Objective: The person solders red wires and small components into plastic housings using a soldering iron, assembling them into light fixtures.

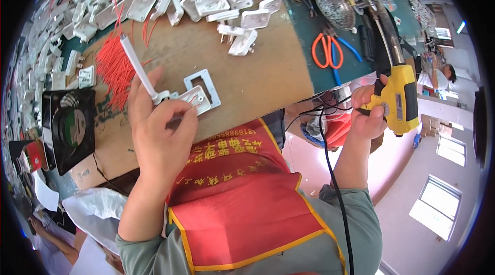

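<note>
"Where can the right hand (368, 122) cross?"
"Over the bare brown board (263, 71), between the white frame (216, 100) and the orange-handled tool (328, 50)."
"What hems in the left hand (164, 128)?"
"Red wires (114, 63) beside its fingers, the black fan (71, 128) farther left."

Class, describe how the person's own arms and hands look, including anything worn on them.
The left hand and right hand are bare, without gloves; no ring or watch shows. The forearms are uncovered, and plain grey-green sleeves cover the upper arms.
</note>
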{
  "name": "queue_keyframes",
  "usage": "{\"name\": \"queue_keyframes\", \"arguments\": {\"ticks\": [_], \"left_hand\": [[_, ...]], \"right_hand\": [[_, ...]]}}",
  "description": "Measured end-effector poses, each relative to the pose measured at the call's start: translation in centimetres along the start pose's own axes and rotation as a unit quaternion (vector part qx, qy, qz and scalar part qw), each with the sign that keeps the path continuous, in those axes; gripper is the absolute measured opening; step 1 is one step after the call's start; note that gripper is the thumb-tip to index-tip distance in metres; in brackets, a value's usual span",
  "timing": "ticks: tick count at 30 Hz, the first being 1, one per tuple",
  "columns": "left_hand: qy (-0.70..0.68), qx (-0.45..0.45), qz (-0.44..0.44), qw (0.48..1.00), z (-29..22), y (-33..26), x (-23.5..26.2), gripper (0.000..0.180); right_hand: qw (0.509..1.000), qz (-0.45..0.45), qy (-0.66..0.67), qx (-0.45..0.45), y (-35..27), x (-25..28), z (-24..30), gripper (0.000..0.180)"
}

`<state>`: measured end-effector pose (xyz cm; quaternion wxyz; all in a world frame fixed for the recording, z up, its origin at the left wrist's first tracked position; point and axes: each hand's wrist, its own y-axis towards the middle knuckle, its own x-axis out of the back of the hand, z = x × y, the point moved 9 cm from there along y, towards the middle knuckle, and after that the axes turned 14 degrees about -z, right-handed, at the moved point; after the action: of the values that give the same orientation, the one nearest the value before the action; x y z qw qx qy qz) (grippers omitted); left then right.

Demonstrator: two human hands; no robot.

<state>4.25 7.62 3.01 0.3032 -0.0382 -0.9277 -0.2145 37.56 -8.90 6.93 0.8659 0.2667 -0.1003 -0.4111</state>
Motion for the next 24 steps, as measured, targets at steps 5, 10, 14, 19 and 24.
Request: {"name": "queue_keyframes", "arguments": {"ticks": [5, 10, 14, 19, 24], "left_hand": [[0.007, 0.017, 0.009, 1.000, 0.2, 0.0, 0.1, 0.006], [0.020, 0.015, 0.006, 1.000, 0.6, -0.5, 0.4, 0.008], [0.005, 0.015, -0.006, 1.000, 0.7, 0.1, 0.0, 0.009], [0.004, 0.002, 0.016, 1.000, 0.6, 0.0, -0.2, 0.008], [0.012, -0.007, 0.037, 0.999, 0.5, 0.0, -0.2, 0.008]], "right_hand": [[0.969, -0.064, -0.186, -0.151, 1.4, 2.6, -5.2, 0.046], [0.981, -0.045, -0.035, -0.185, -0.6, 1.0, -5.7, 0.052], [0.971, -0.016, 0.074, -0.228, -2.0, -3.0, -5.7, 0.060], [0.951, 0.061, 0.109, -0.282, -4.5, -7.0, -6.3, 0.074], [0.932, 0.109, 0.138, -0.318, -5.9, -9.2, -6.8, 0.075]]}}
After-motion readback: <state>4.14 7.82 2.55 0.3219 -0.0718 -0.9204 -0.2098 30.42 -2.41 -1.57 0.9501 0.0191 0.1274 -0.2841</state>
